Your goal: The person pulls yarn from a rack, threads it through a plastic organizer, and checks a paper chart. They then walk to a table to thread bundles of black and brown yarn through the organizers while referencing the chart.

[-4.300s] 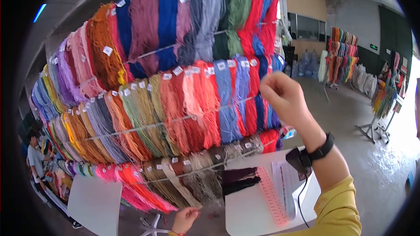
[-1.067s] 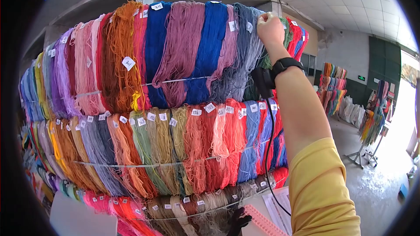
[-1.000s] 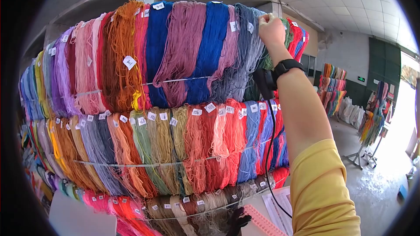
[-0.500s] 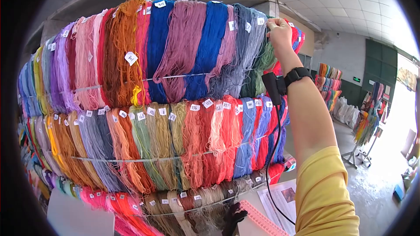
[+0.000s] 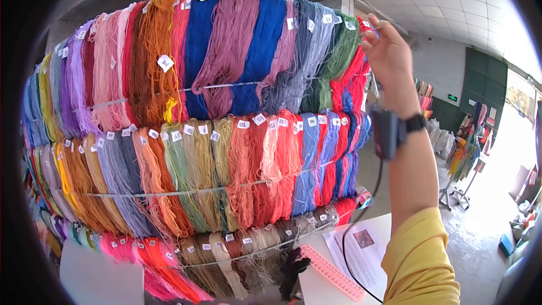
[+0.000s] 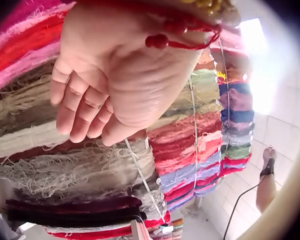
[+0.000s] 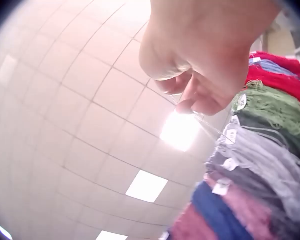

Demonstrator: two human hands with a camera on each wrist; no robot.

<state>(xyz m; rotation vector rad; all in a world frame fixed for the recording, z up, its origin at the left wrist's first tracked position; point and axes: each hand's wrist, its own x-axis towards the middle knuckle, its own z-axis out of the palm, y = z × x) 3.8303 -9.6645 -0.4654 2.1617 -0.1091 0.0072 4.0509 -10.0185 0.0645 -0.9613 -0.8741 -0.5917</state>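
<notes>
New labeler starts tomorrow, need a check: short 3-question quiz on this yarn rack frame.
1. True or false: the right hand pinches a thin strand beside the top row of yarn.
2. The left hand holds: A scissors, B a paper tag, C nothing.
3. What colour is the sleeve on the raised arm?
Key: 1 true; 2 C; 3 yellow.
</notes>
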